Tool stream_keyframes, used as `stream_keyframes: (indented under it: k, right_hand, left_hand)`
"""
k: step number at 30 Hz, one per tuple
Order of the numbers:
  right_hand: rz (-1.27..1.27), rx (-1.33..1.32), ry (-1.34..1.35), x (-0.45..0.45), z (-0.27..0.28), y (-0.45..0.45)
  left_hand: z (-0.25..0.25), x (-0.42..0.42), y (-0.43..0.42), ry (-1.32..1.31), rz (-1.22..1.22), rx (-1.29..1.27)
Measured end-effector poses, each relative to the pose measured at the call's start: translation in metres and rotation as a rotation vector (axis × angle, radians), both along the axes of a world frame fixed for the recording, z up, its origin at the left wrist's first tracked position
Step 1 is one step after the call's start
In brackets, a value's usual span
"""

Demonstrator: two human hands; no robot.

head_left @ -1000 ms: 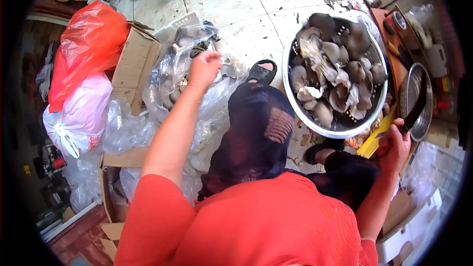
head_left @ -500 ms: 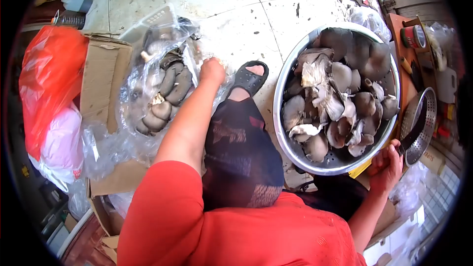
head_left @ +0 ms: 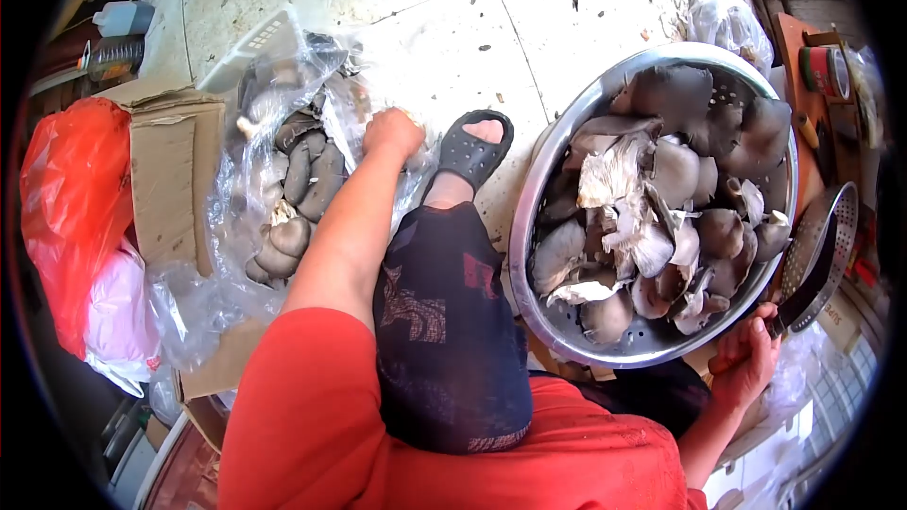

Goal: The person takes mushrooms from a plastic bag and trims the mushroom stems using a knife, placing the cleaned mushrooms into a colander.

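Observation:
My left hand (head_left: pixel 394 135) is closed at the right edge of a clear plastic bag (head_left: pixel 402 194), gripping its film. Inside the opened bag, grey-brown oyster mushrooms (head_left: pixel 326 175) lie in clusters. At the lower right, my right hand (head_left: pixel 746 359) is wrapped around the handle of a knife (head_left: pixel 820 279), its dark blade pointing up and away from me. Beside that hand stands a large metal colander (head_left: pixel 526 297), filled with torn oyster mushrooms (head_left: pixel 675 170), some with pale gills upward. The fingertips of my left hand are hidden.
An open cardboard box (head_left: pixel 175 194) is left of the bag, near a red plastic bag (head_left: pixel 80 212). A smaller perforated strainer (head_left: pixel 846 227) stands behind the knife. My sandalled foot (head_left: pixel 475 151) is between bag and colander. Dark scraps dot the tiled floor (head_left: pixel 425 47).
The view has shifted slightly, so the bag appears further left and the colander lower. My left hand stays at the bag's edge, and my right hand keeps hold of the knife.

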State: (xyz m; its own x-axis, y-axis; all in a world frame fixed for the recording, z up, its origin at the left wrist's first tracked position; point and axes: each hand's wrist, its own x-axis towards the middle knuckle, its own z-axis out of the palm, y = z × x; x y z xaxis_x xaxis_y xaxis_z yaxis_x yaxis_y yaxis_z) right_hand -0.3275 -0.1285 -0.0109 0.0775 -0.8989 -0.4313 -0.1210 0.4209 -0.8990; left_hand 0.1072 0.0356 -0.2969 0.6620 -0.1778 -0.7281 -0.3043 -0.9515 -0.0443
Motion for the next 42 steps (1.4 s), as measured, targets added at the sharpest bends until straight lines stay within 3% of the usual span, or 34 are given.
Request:
stream_keyframes:
  k: [7,10,12,13,15,16,18,20,21,23,25,30,32,34,38,40,42]
  right_hand:
    - [0.009,0.004,-0.012,0.001,0.007,0.008]
    - [-0.015,-0.003,-0.013,0.003,0.013,0.013]
    - [0.02,-0.011,-0.049,0.002,0.016,0.015]
    - [0.053,-0.011,-0.058,0.002,0.019,0.017]
    - [0.046,0.002,-0.03,0.0,0.023,0.023]
    - [0.049,-0.001,-0.003,0.001,0.025,0.027]
    - [0.125,-0.015,-0.001,-0.006,0.025,0.033]
    - [0.192,-0.04,0.021,-0.007,0.027,0.043]
    - [0.188,-0.045,0.057,-0.003,0.034,0.051]
    - [0.234,-0.056,0.019,-0.006,0.036,0.063]
    - [0.282,-0.086,-0.055,-0.01,0.036,0.076]
    - [0.377,-0.175,-0.285,-0.023,0.048,0.108]
    - [0.377,-0.124,-0.405,-0.033,0.057,0.119]
    - [0.426,-0.083,-0.508,-0.046,0.057,0.124]
    - [0.539,-0.036,-0.371,-0.072,0.059,0.134]
    - [0.533,0.004,-0.375,-0.081,0.061,0.138]
    - [0.549,-0.002,-0.369,-0.087,0.055,0.14]
  left_hand:
    - [0.028,0.012,0.008,-0.002,0.03,-0.132]
    - [0.035,0.014,0.014,-0.044,-0.072,-0.211]
    - [0.058,0.01,0.017,-0.069,0.067,-0.469]
    - [0.071,0.009,0.018,-0.078,0.06,-0.482]
    - [0.1,0.007,0.022,-0.01,0.336,-0.807]
    - [0.115,0.004,0.025,-0.023,0.327,-0.825]
    - [0.145,-0.003,0.031,0.306,0.858,-1.285]
    - [0.186,-0.012,0.032,0.733,0.879,-1.578]
    - [0.21,-0.021,0.033,0.872,0.885,-1.605]
    - [0.261,-0.049,0.032,1.031,0.855,-1.633]
    - [0.301,-0.081,0.03,1.349,0.676,-1.673]
    - [0.353,-0.172,0.024,1.52,0.542,-1.416]
    - [0.355,-0.207,0.025,1.672,0.51,-1.281]
    - [0.346,-0.239,0.028,1.65,0.462,-1.186]
    - [0.332,-0.278,0.038,1.703,0.46,-1.048]
    - [0.337,-0.289,0.042,1.584,0.559,-1.004]
    - [0.332,-0.29,0.043,1.592,0.528,-1.053]
